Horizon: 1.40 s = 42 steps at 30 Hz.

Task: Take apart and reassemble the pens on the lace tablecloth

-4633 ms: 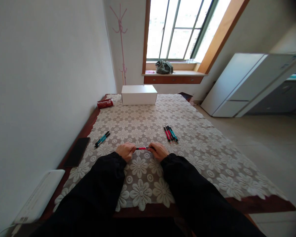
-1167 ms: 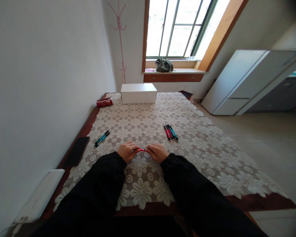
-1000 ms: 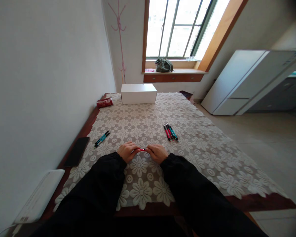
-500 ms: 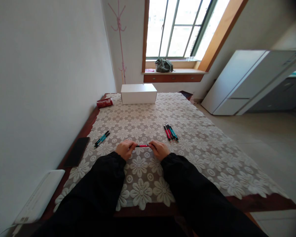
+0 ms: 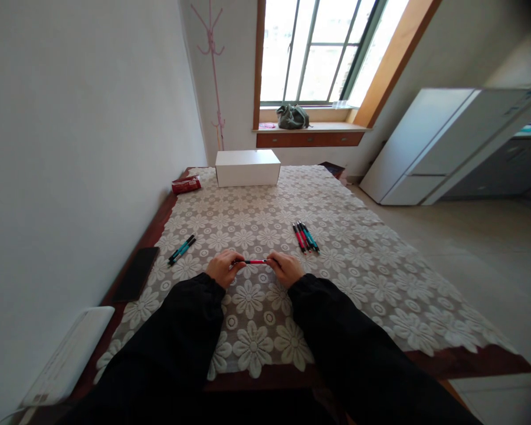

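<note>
A red pen point(image 5: 255, 261) with black ends lies level between my two hands, just above the lace tablecloth point(image 5: 265, 330). My left hand point(image 5: 222, 268) pinches its left end and my right hand point(image 5: 284, 268) pinches its right end. To the right, beyond my right hand, several red and teal pens point(image 5: 305, 237) lie side by side in a bunch. Two teal pens point(image 5: 182, 249) rest on the cloth to the left of my left hand.
A white box point(image 5: 247, 167) stands at the table's far end, with a red packet point(image 5: 186, 185) to its left. A black phone point(image 5: 137, 281) lies at the left edge by the wall. A white device point(image 5: 66, 360) sits near the front left corner.
A second ago my hands were close together over the red pen, hiding most of it. They have since drawn apart and lifted slightly, so the pen's red barrel shows between them.
</note>
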{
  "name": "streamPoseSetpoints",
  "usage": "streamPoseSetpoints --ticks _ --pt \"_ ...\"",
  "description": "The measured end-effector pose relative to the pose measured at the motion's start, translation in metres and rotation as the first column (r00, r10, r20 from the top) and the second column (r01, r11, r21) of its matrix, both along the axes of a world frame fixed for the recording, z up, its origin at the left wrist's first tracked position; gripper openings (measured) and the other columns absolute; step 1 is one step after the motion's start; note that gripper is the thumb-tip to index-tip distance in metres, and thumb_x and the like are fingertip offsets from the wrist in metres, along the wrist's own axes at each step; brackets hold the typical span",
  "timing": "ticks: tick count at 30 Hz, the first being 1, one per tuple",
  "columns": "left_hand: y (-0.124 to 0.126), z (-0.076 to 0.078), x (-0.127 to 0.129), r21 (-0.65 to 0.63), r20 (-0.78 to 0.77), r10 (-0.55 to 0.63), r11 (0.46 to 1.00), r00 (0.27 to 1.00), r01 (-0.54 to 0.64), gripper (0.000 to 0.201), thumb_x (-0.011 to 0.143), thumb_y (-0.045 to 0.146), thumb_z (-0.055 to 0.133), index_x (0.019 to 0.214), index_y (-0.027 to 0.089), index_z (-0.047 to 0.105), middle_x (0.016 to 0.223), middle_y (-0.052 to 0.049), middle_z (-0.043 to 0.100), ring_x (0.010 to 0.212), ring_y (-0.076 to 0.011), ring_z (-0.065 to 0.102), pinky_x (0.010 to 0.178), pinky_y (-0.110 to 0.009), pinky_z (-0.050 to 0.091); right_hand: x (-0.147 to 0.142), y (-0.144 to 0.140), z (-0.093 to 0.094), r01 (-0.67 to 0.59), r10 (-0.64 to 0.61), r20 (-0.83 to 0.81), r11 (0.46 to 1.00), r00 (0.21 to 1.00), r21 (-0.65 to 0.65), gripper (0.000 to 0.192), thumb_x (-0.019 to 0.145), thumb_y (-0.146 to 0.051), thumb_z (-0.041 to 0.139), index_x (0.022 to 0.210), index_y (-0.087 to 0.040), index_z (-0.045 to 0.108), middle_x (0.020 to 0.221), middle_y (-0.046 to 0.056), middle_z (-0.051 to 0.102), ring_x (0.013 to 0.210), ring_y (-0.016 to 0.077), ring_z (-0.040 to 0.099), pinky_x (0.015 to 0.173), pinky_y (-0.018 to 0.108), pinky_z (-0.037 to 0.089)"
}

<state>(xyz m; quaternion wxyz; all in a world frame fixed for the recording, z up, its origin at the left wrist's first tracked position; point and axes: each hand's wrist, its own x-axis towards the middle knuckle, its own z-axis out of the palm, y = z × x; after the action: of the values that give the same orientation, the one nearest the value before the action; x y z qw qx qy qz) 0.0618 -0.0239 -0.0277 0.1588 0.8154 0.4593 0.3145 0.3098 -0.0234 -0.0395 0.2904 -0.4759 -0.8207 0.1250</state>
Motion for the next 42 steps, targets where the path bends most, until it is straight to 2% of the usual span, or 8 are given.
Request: streamPoseSetpoints --ticks 6,10,15,21,24,28,35,42 --pt "-0.0017 -0.0002 0.0013 -0.015 0.068 0.009 1.0 0.998 -0.008 0.019 0.086 0.032 0.064 0.101 0.02 0.066 0.087 -0.003 0.067 0.073 -0.0142 0.059 0.069 -0.027 0.049 0.0008 0.0024 -0.0023 0.019 -0.019 0.014 0.999 1.0 -0.041 0.026 0.099 -0.034 0.041 0.084 -0.021 0.059 0.071 0.002 0.061 0.068 0.0165 0.057 0.063 0.025 0.035" --pt "-0.0013 0.0022 0.0008 -0.014 0.015 0.021 1.0 1.0 -0.021 0.018 0.089 0.036 0.059 0.092 0.02 0.068 0.083 -0.003 0.067 0.075 -0.0157 0.059 0.07 -0.028 0.048 0.0001 0.0017 -0.0026 -0.006 0.006 0.008 0.999 1.0 -0.052 0.025 0.099 -0.034 0.041 0.087 -0.021 0.059 0.072 0.002 0.061 0.068 0.0172 0.057 0.063 0.026 0.036" --pt "-0.0009 0.0059 -0.0001 -0.025 -0.097 0.039 0.999 0.995 -0.042 0.043 0.098 0.038 0.039 0.069 0.02 0.066 0.069 -0.003 0.064 0.074 -0.0174 0.058 0.071 -0.029 0.045 -0.0018 -0.0002 -0.0015 -0.062 0.06 -0.055 0.997 0.997 -0.037 0.021 0.098 -0.033 0.043 0.093 -0.021 0.06 0.081 0.004 0.064 0.075 0.0184 0.059 0.068 0.027 0.04" --pt "-0.0028 0.0053 0.0024 -0.049 0.024 0.055 0.997 0.998 -0.053 0.026 0.091 0.041 0.055 0.107 0.022 0.065 0.088 -0.002 0.069 0.078 -0.0159 0.061 0.073 -0.029 0.048 -0.0016 0.0004 -0.0021 -0.032 0.03 -0.033 0.998 0.999 -0.061 0.022 0.099 -0.033 0.043 0.093 -0.021 0.061 0.083 0.004 0.065 0.079 0.018 0.059 0.071 0.027 0.04" --pt "-0.0025 0.0035 0.0032 -0.061 0.019 0.019 0.998 1.0 -0.018 0.023 0.085 0.038 0.065 0.1 0.021 0.065 0.09 -0.003 0.069 0.078 -0.0158 0.061 0.073 -0.028 0.049 -0.0018 0.0007 -0.0028 -0.025 0.024 -0.006 0.997 1.0 -0.079 0.021 0.099 -0.033 0.044 0.093 -0.021 0.061 0.083 0.004 0.065 0.077 0.0176 0.059 0.07 0.027 0.04" --pt "-0.0004 0.0023 0.0025 -0.068 -0.083 0.005 0.998 0.997 -0.01 0.025 0.094 0.038 0.049 0.085 0.021 0.066 0.084 -0.004 0.067 0.083 -0.018 0.061 0.077 -0.031 0.048 -0.0022 0.0006 -0.0028 -0.035 0.035 0.0 0.997 0.999 -0.074 0.019 0.099 -0.031 0.043 0.095 -0.021 0.059 0.085 0.004 0.065 0.08 0.0185 0.06 0.071 0.027 0.04" --pt "0.0003 0.0005 0.0025 -0.066 -0.046 -0.023 0.998 0.999 0.02 0.022 0.084 0.037 0.065 0.1 0.021 0.064 0.093 -0.004 0.068 0.09 -0.0198 0.061 0.082 -0.033 0.048 -0.0014 0.0017 -0.0033 -0.057 0.058 0.003 0.995 0.998 -0.086 0.018 0.098 -0.03 0.044 0.097 -0.022 0.06 0.087 0.005 0.065 0.081 0.019 0.06 0.072 0.028 0.042" --pt "0.0023 0.0 0.0018 -0.037 -0.116 -0.028 0.999 0.993 0.024 0.025 0.095 0.039 0.049 0.092 0.022 0.067 0.094 -0.005 0.069 0.095 -0.0213 0.06 0.086 -0.036 0.046 -0.0011 0.0028 -0.0035 -0.08 0.08 0.003 0.994 0.997 -0.081 0.016 0.097 -0.028 0.047 0.098 -0.022 0.062 0.089 0.004 0.066 0.084 0.0188 0.06 0.076 0.029 0.043"
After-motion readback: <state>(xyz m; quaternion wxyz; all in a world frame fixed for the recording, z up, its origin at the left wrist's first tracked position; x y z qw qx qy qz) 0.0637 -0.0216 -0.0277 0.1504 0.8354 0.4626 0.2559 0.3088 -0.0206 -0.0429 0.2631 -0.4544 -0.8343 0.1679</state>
